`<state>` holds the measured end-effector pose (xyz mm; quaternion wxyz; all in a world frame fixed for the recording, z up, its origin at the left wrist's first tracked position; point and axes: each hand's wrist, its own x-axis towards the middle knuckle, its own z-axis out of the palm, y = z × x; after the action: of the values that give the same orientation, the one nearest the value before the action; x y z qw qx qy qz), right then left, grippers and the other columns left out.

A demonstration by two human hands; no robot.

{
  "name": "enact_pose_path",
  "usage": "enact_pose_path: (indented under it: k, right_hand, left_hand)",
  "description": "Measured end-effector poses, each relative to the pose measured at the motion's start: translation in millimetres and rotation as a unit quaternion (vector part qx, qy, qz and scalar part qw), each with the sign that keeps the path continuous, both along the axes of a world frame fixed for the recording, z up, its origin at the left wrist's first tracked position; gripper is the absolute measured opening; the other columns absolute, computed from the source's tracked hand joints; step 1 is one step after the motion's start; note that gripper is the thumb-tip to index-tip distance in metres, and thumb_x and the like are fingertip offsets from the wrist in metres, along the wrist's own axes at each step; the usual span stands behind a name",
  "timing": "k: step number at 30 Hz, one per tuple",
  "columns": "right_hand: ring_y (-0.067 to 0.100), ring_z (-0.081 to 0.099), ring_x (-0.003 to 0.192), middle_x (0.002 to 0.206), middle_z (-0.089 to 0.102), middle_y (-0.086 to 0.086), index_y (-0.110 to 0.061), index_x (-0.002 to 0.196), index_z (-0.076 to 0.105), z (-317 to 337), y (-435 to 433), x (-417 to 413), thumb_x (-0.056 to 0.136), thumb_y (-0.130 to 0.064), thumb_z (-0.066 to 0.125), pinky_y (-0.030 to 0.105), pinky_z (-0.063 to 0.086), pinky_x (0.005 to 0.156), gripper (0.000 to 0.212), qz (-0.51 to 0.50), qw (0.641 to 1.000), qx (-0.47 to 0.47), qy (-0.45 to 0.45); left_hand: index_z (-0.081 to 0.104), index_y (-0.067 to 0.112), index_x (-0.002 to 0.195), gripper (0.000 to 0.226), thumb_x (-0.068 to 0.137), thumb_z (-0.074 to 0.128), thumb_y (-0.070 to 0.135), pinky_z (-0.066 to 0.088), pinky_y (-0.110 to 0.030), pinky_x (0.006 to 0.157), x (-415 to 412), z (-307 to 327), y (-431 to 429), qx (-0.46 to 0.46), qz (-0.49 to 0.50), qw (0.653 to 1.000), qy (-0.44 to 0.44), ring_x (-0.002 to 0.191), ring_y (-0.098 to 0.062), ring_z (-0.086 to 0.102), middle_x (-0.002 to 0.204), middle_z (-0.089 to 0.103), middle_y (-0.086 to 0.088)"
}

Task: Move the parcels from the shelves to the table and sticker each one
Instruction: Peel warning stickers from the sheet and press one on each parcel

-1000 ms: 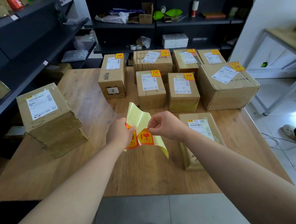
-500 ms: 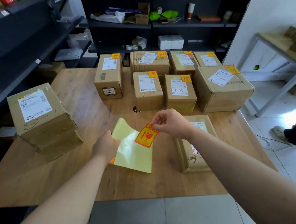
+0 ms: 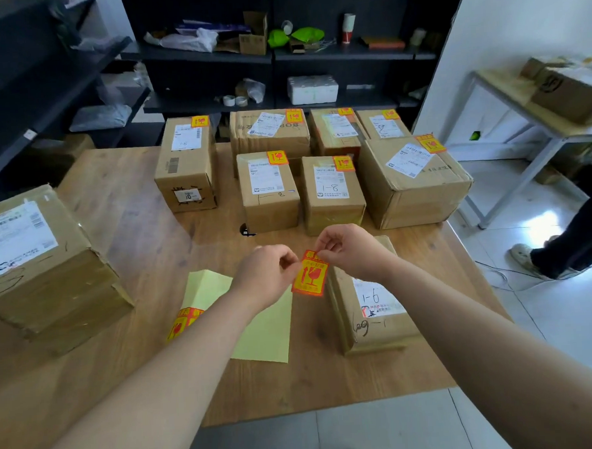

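Observation:
An orange-and-yellow fragile sticker (image 3: 310,274) hangs above the table, pinched at its top edge by my right hand (image 3: 349,252). My left hand (image 3: 266,275) touches the sticker's left edge with its fingertips. Just right of the sticker lies a flat cardboard parcel (image 3: 372,306) marked 1-6, with no sticker visible on it. The yellow backing sheet (image 3: 259,332) lies flat on the wooden table (image 3: 132,205), with stickers left at its left end. Several parcels (image 3: 269,191) at the table's back carry stickers. A large parcel (image 3: 39,265) at the left edge shows none.
Dark shelving (image 3: 203,57) with bags, tape rolls and small boxes runs along the back and left. A second table (image 3: 535,108) with a box stands at the right. Another person's leg and shoe (image 3: 543,256) are on the floor to the right.
My right hand peeled the sticker off the backing sheet and lifted it. My left hand let go of the sheet, which now lies on the table, and came up to the sticker.

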<state>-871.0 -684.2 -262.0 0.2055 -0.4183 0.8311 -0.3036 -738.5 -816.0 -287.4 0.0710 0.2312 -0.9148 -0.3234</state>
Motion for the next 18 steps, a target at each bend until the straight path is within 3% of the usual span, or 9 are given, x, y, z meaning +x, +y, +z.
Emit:
enact_pose_path:
  k: [3, 6, 8, 10, 13, 18]
  right_hand:
    - [0.009, 0.066, 0.081, 0.085, 0.069, -0.005, -0.017, 0.089, 0.070, 2, 17, -15, 0.087, -0.012, 0.067, 0.026, 0.055, 0.077, 0.006, -0.033, 0.999, -0.030, -0.003]
    - [0.004, 0.065, 0.081, 0.091, 0.068, -0.008, -0.016, 0.104, 0.068, 3, 37, -33, 0.087, -0.012, 0.067, 0.023, 0.054, 0.075, 0.017, -0.087, 0.993, -0.072, -0.035]
    - [0.003, 0.063, 0.082, 0.093, 0.065, -0.010, -0.019, 0.113, 0.062, 3, 52, -48, 0.087, -0.016, 0.068, 0.018, 0.051, 0.072, 0.027, -0.127, 0.988, -0.070, -0.054]
    - [0.001, 0.060, 0.076, 0.089, 0.066, -0.008, -0.016, 0.106, 0.065, 1, 66, -65, 0.089, -0.021, 0.067, 0.012, 0.045, 0.064, 0.018, -0.142, 0.988, -0.037, -0.039]
    - [0.009, 0.057, 0.067, 0.080, 0.068, -0.002, -0.015, 0.090, 0.071, 0, 82, -86, 0.091, -0.026, 0.064, 0.022, 0.047, 0.059, 0.013, -0.149, 0.987, 0.001, -0.058]
    - [0.016, 0.058, 0.069, 0.077, 0.069, -0.001, -0.015, 0.084, 0.071, -1, 94, -117, 0.092, -0.026, 0.063, 0.038, 0.055, 0.073, 0.017, -0.164, 0.980, -0.006, -0.115]
  left_hand:
    - [0.065, 0.026, 0.083, 0.010, 0.090, 0.063, 0.033, 0.047, -0.026, 0.062, -21, 4, 12, 0.021, 0.005, 1.000, 0.011, 0.075, -0.011, 0.058, 0.077, 0.064, 0.011]
    - [0.063, 0.023, 0.079, 0.013, 0.091, 0.061, 0.027, 0.039, -0.024, 0.056, -49, 11, 27, 0.065, 0.022, 0.997, 0.036, 0.065, -0.009, 0.053, 0.070, 0.059, 0.012]
    - [0.062, 0.021, 0.081, 0.014, 0.093, 0.059, 0.027, 0.039, -0.025, 0.058, -69, 16, 39, 0.082, 0.032, 0.995, 0.037, 0.068, -0.010, 0.054, 0.072, 0.060, 0.010]
    - [0.063, 0.018, 0.085, 0.014, 0.095, 0.057, 0.027, 0.042, -0.024, 0.060, -88, 19, 50, 0.110, 0.040, 0.993, 0.034, 0.073, -0.011, 0.056, 0.078, 0.062, 0.007]
    - [0.066, 0.015, 0.089, 0.016, 0.095, 0.057, 0.027, 0.044, -0.024, 0.064, -114, 17, 65, 0.155, 0.062, 0.985, 0.032, 0.081, -0.014, 0.059, 0.085, 0.065, 0.004]
    - [0.068, 0.016, 0.088, 0.017, 0.094, 0.059, 0.030, 0.050, -0.032, 0.079, -146, 8, 81, 0.199, 0.104, 0.974, 0.026, 0.090, -0.018, 0.064, 0.092, 0.069, -0.001]
